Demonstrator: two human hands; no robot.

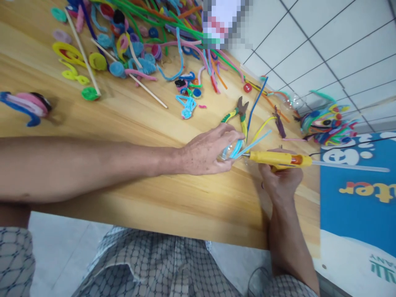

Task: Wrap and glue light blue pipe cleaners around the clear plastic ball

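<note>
My left hand (210,150) is wrapped round a small clear ball (228,152), whose far side is hidden by the fingers. Light blue pipe cleaner (237,149) lies against the ball, and one end sticks out to the upper right. In my right hand (283,179) is a yellow glue gun (272,158), gripped by its handle. Its metal nozzle points left and reaches the pipe cleaner; whether it touches I cannot tell. A long translucent glue stick (349,166) juts from the gun's back. Just beyond my left hand lie open pliers (239,113) with green and yellow handles.
Many coloured pipe cleaners and coiled pieces (133,49) are heaped at the back left. Two pale sticks (82,51) lie among them. A striped coil piece (27,105) sits far left. A bundle of colourful pieces (331,123) is at right, near the gun's black cord (349,145).
</note>
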